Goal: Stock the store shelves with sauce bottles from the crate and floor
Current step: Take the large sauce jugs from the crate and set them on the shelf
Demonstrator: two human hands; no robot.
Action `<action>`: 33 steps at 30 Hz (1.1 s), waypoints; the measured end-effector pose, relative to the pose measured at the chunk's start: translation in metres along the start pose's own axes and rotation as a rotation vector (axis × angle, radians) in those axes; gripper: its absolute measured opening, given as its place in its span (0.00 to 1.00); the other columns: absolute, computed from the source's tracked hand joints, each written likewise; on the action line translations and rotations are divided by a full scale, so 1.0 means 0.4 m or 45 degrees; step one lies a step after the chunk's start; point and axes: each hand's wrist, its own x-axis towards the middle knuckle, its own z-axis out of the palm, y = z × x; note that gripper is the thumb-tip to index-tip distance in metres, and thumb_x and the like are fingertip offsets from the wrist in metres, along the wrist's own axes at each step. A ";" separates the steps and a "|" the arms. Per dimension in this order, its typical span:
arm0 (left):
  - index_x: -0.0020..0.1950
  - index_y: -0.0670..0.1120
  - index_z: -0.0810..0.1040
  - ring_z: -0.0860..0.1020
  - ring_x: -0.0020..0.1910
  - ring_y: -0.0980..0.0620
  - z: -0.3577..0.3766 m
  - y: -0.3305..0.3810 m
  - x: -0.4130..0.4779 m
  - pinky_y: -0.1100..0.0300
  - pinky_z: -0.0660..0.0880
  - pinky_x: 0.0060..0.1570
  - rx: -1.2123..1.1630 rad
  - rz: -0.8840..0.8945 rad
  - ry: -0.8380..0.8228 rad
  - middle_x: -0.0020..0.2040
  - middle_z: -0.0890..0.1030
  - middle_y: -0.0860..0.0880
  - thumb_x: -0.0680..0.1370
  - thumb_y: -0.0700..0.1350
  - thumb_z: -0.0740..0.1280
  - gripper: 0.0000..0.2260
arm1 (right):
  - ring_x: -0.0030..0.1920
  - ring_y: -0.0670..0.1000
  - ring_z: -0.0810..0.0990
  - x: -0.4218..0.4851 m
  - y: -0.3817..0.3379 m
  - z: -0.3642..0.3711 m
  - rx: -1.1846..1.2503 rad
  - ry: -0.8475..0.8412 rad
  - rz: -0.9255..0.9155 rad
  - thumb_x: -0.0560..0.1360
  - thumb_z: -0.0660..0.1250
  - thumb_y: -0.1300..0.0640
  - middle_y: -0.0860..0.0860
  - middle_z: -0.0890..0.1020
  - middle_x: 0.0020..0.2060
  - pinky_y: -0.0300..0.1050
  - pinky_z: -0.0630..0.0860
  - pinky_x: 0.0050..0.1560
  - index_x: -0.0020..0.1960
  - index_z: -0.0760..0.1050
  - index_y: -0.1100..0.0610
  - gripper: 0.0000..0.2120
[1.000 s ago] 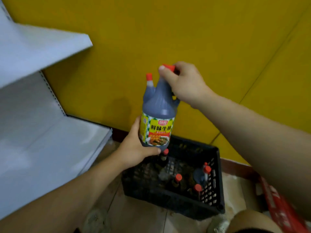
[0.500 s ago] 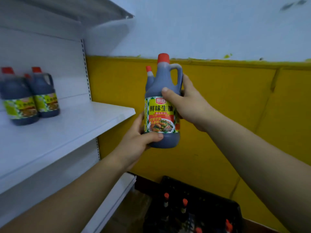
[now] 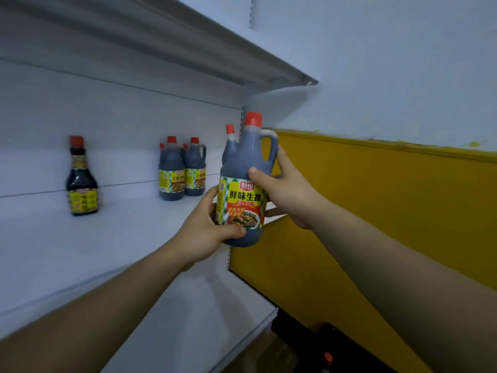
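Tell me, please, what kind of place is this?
Most likely a small shop being stocked. White retail shelving holds only a few sauce bottles, and both hands, left hand and right hand, carry another labelled jug toward the shelf.

A white wall [image 3: 390, 63] is filling the upper right of the view, and below it a yellow panel [image 3: 376, 205] is running along, with a thin raised edge on top and small yellow paint spots just above

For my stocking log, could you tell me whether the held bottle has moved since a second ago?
Yes: the bottle rose from beside the crate to the shelf.
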 end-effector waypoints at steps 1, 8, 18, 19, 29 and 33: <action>0.55 0.66 0.66 0.81 0.51 0.59 -0.021 -0.004 -0.005 0.68 0.77 0.40 0.032 -0.004 0.029 0.53 0.80 0.56 0.69 0.33 0.74 0.32 | 0.50 0.52 0.82 0.007 0.001 0.025 0.034 -0.008 -0.009 0.77 0.67 0.48 0.53 0.78 0.61 0.46 0.80 0.37 0.75 0.49 0.37 0.35; 0.68 0.61 0.58 0.78 0.55 0.51 -0.089 -0.061 0.006 0.54 0.79 0.53 0.225 -0.079 0.189 0.57 0.77 0.53 0.67 0.36 0.76 0.41 | 0.62 0.56 0.77 0.082 0.059 0.140 0.016 -0.095 -0.082 0.72 0.74 0.54 0.53 0.74 0.65 0.57 0.77 0.59 0.78 0.42 0.49 0.48; 0.70 0.53 0.55 0.78 0.55 0.50 -0.112 -0.201 0.167 0.50 0.78 0.56 0.349 -0.203 0.340 0.56 0.76 0.50 0.65 0.36 0.78 0.43 | 0.70 0.56 0.70 0.290 0.192 0.186 0.008 -0.228 -0.122 0.70 0.76 0.57 0.52 0.67 0.72 0.57 0.71 0.68 0.79 0.41 0.47 0.52; 0.70 0.53 0.55 0.78 0.55 0.49 -0.115 -0.221 0.187 0.50 0.78 0.56 0.372 -0.210 0.334 0.57 0.76 0.49 0.64 0.36 0.78 0.44 | 0.70 0.56 0.69 0.309 0.212 0.185 0.027 -0.238 -0.110 0.70 0.76 0.58 0.52 0.67 0.73 0.56 0.70 0.68 0.79 0.41 0.48 0.52; 0.73 0.51 0.52 0.76 0.50 0.60 -0.174 -0.348 0.409 0.61 0.76 0.52 0.434 -0.286 0.311 0.56 0.75 0.54 0.68 0.34 0.75 0.43 | 0.67 0.54 0.72 0.530 0.360 0.193 0.124 -0.226 -0.122 0.71 0.75 0.59 0.51 0.71 0.69 0.52 0.73 0.65 0.77 0.51 0.48 0.45; 0.76 0.52 0.52 0.71 0.65 0.52 -0.227 -0.391 0.491 0.59 0.68 0.59 0.564 -0.382 0.287 0.69 0.69 0.52 0.69 0.47 0.76 0.44 | 0.62 0.53 0.76 0.628 0.403 0.206 0.148 -0.238 -0.093 0.72 0.74 0.57 0.50 0.75 0.63 0.52 0.76 0.61 0.72 0.60 0.49 0.35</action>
